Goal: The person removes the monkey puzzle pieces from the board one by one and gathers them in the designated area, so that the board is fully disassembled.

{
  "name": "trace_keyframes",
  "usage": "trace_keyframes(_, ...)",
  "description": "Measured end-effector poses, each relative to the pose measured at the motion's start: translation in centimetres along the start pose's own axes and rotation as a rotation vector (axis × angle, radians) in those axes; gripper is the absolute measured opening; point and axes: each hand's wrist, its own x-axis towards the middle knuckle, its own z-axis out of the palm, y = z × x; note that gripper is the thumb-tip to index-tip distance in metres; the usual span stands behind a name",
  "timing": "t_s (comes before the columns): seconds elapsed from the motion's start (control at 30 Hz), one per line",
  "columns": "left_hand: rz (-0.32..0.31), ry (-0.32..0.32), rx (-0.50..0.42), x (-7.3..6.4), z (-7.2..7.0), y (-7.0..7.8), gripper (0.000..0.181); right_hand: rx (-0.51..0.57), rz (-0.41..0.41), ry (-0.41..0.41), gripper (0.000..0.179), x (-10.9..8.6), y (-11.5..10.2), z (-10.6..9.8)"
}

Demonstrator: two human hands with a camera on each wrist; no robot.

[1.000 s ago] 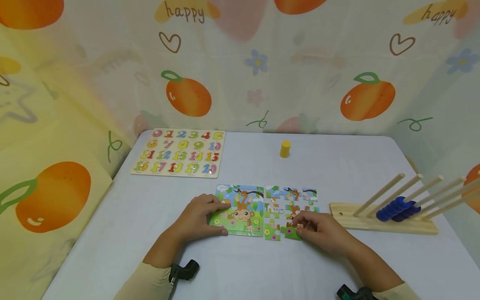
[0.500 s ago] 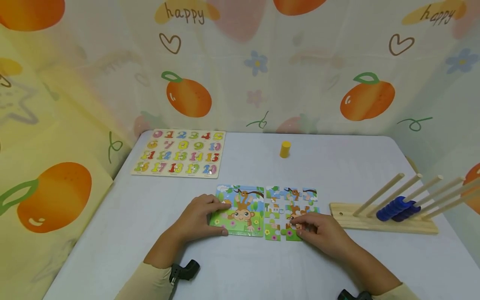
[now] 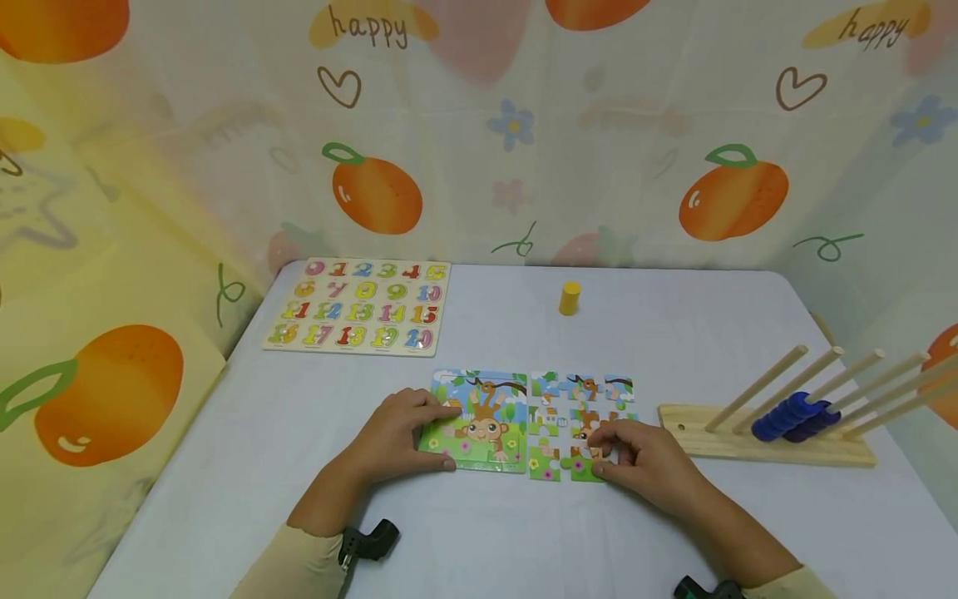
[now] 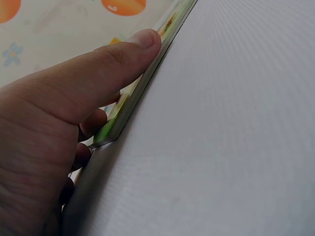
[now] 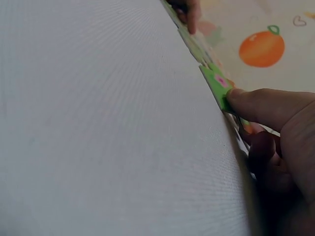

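A monkey jigsaw board [image 3: 486, 449] lies on the white table in the middle of the head view. My left hand [image 3: 397, 437] holds it by the left side, thumb at the front edge and index finger on the picture. To the board's right, loose jigsaw pieces [image 3: 544, 463] are laid out in spaced rows. My right hand [image 3: 647, 462] is at the front right of them and pinches a green jigsaw piece with a pink flower [image 3: 580, 471]. In the right wrist view the thumb [image 5: 246, 101] presses that piece's corner; the fingers partly hide the neighbouring pieces.
At the back left lies a wooden number board [image 3: 355, 312] with coloured numerals. A yellow cylinder [image 3: 570, 298] stands toward the back. On the right is a wooden peg stand [image 3: 681, 428] with slanted rods and blue rings [image 3: 782, 418]. A patterned cloth hangs behind the table.
The green flower piece has shifted slightly right with my right hand, whose fingers moved a little. My left hand and the board have stayed in place.
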Motion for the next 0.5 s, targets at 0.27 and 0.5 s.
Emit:
trace_keyframes(0.27, -0.004, 0.001, 0.003, 0.03, -0.08, 0.07, 0.072, -0.009, -0.028, 0.009, 0.026, 0.11, 0.16, -0.13)
trace_keyframes(0.5, -0.006, -0.007, -0.014, -0.01, -0.13, 0.03, 0.072, 0.027, -0.018, -0.012, 0.025, 0.14, 0.1, -0.36)
